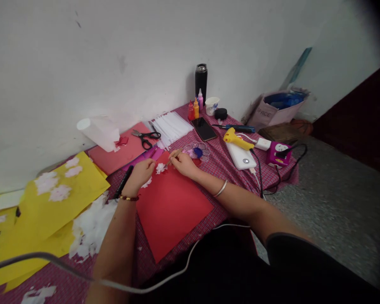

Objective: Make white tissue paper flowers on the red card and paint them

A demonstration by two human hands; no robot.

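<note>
A sheet of red paper (175, 211) lies on the table in front of me. Near its top edge sits a small white paper flower (160, 168), and a second white flower (146, 183) shows partly beside my left wrist. My right hand (184, 164) is closed round a thin brown-handled paintbrush (176, 153), its tip down by the first flower. My left hand (143, 174) rests at the sheet's upper left, fingers drawn together; what they hold, if anything, is hidden. Just beyond my right hand is a clear flower-shaped paint palette (205, 154) with blue paint in it.
Yellow sheets (66, 215) with pale flowers and torn white tissue (90, 226) lie left. Behind are black scissors (145, 136), white strips (171, 126), a phone (204, 128) and paint bottles (196, 108). A yellow glue gun (237, 139), power bank (240, 157) and cables are right.
</note>
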